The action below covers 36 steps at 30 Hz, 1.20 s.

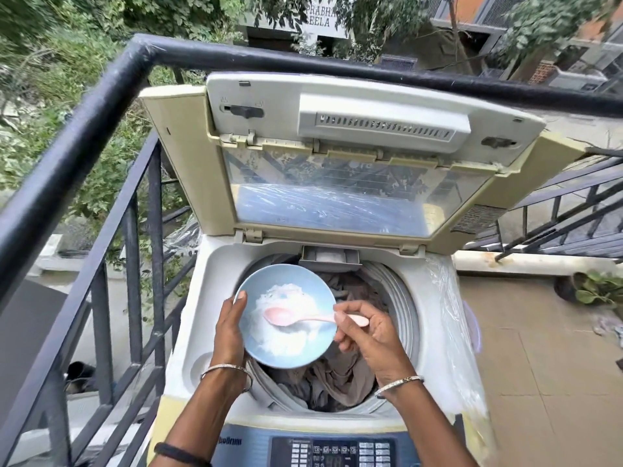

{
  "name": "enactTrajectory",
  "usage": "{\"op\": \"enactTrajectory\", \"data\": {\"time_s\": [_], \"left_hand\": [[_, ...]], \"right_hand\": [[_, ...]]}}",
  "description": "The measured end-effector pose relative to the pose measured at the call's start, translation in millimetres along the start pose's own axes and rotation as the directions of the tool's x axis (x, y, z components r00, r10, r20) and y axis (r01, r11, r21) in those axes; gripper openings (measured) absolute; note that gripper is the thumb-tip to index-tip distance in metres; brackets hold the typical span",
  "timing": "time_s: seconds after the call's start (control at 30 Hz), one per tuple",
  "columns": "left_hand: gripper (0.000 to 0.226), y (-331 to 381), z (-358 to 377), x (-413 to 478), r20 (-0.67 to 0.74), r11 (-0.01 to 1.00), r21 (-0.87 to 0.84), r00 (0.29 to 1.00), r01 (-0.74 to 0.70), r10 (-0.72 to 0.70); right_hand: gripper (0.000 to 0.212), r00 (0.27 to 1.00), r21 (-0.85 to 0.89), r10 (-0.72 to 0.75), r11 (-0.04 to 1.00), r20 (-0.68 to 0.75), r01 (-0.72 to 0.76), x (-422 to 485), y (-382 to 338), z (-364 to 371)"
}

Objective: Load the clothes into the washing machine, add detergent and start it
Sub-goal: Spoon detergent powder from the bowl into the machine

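We see the left grip (pixel 232 326) grasping a light blue bowl (pixel 261 281) at its left rim, thumb on the inner edge. The other fingers go under the bowl & are hidden. The right grip (pixel 367 338) pinches the handle of a pink spoon (pixel 313 319), just beside the bowl's right rim. The spoon's scoop lies on the white detergent powder (pixel 286 296) in the bowl. The bowl is held over the open drum of the washing machine (pixel 435 315), above the grey-brown clothes (pixel 337 375) lying in the drum. The lid (pixel 330 200) stands folded up at the back. Bowl + both grips cover part of the clothes. The control panel (pixel 337 453) is cut off by the bottom edge, labels too blurred to read. Whether there is powder in the scoop, we cannot tell. A black railing (pixel 84 106) runs at left & behind the machine.
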<state>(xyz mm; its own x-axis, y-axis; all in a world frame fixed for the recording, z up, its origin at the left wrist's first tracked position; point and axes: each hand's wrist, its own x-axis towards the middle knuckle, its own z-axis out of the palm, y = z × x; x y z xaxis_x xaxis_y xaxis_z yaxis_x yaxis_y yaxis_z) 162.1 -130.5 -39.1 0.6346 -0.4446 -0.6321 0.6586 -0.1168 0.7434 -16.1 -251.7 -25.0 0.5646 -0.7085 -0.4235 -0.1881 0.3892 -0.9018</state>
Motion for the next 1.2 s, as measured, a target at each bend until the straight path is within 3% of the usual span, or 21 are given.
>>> {"op": "enactTrajectory", "data": {"time_s": [0.07,0.17,0.23,0.3,0.37,0.43,0.53,0.7,1.1,1.2], "left_hand": [[0.071,0.1,-5.3,-3.3,-0.003,1.000,-0.030,1.000,0.008,-0.008],[0.058,3.7,-13.6,-8.1,-0.029,0.997,-0.074,1.000,-0.009,0.007],[0.073,6.2,-17.3,-10.7,-0.017,0.996,-0.090,1.000,-0.023,0.022],[0.063,8.9,-20.4,-10.7,-0.021,0.996,-0.087,0.999,-0.033,0.031],[0.033,12.3,-20.4,-11.6,-0.043,0.995,-0.086,0.998,-0.045,0.041],[0.029,11.5,-24.3,-9.0,-0.054,0.995,-0.082,0.997,-0.055,0.050],[0.040,13.9,-27.5,-9.9,-0.055,0.992,-0.106,0.997,-0.065,0.059],[0.037,14.0,-34.9,-9.3,-0.059,0.990,-0.125,0.997,-0.066,0.059],[0.052,12.3,-36.7,4.6,-0.030,0.989,-0.135,0.998,-0.055,0.051],[0.046,12.6,-36.2,8.6,-0.009,0.988,-0.148,0.999,-0.043,0.042]], "right_hand": [[0.038,0.999,-0.111,0.035,0.993,-0.012,-0.036,2.1,-5.7,-0.2],[0.062,0.988,-0.180,0.105,0.976,-0.117,-0.125,11.8,-8.2,-5.4],[0.069,0.952,-0.090,0.162,0.977,-0.261,-0.191,24.0,-4.6,-7.5],[0.063,0.881,0.200,0.289,0.953,-0.374,-0.227,43.3,-0.8,-7.2],[0.067,0.848,0.494,0.446,0.827,-0.286,-0.269,62.6,-2.9,-2.4],[0.076,0.850,0.652,0.512,0.688,-0.126,-0.318,78.3,-9.1,8.2],[0.081,0.862,0.770,0.508,0.552,-0.005,-0.321,97.6,-9.7,23.3],[0.078,0.884,0.854,0.467,0.447,0.031,-0.266,119.0,-16.9,35.1],[0.079,0.904,0.832,0.427,0.491,0.030,-0.259,137.3,-38.8,38.3],[0.079,0.902,0.831,0.432,0.492,0.026,-0.260,137.2,-42.8,37.5]]}}
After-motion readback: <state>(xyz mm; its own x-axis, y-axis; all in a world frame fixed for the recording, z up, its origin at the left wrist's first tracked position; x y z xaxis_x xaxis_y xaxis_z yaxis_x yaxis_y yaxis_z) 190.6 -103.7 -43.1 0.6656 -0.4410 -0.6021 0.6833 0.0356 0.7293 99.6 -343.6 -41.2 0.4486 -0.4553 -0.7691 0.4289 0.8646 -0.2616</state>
